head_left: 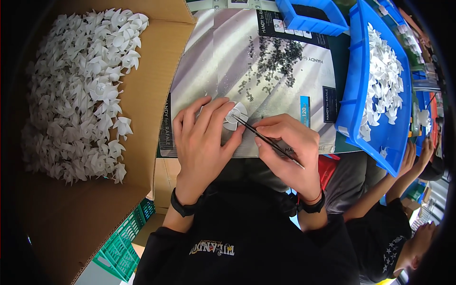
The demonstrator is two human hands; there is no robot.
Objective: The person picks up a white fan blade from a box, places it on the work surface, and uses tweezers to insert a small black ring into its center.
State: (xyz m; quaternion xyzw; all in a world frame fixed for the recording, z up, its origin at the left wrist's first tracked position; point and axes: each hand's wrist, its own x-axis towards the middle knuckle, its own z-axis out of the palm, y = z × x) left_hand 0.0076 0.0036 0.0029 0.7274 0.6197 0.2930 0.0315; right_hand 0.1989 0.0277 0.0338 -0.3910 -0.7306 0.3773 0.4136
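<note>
Left of both hands, largest of all: open cardboard box [154,71], loaded with a deep, jumbled heap of white bladed parts [90,95].

Under and beyond the hands: dark green tabletop [341,61], mostly covered by a flat silver-grey board [204,66] with dark printed panels.

Well to the right of the hands: co-worker [375,242] in a dark top, bare forearms alongside the far edge of a long blue tray [354,85]. In that tray, a smaller pile of white pieces [382,76].

Low and left of the left wrist, below the box: green plastic crate [116,251], only partly in view. Far beyond the right hand, at the board's top corner: small blue bin [313,26], dark fill inside, too fine to make out.

Left hand [202,130] palm down on the board, fingers spread, fingertips steadying one edge of a round white part. Right hand [294,147] clamped on slim dark tweezers [271,142], thumb and forefinger pinching. Hands close together but apart. Dark band on each wrist.

Tweezers slanting left, tips over the middle of the round white part [241,108], just right of the left fingertips. Anything between the tips: cannot tell, too small.

Smallest, beyond the hands: loose scatter of tiny dark rings [280,54], densest toward the bin, thinning toward the fingers.
</note>
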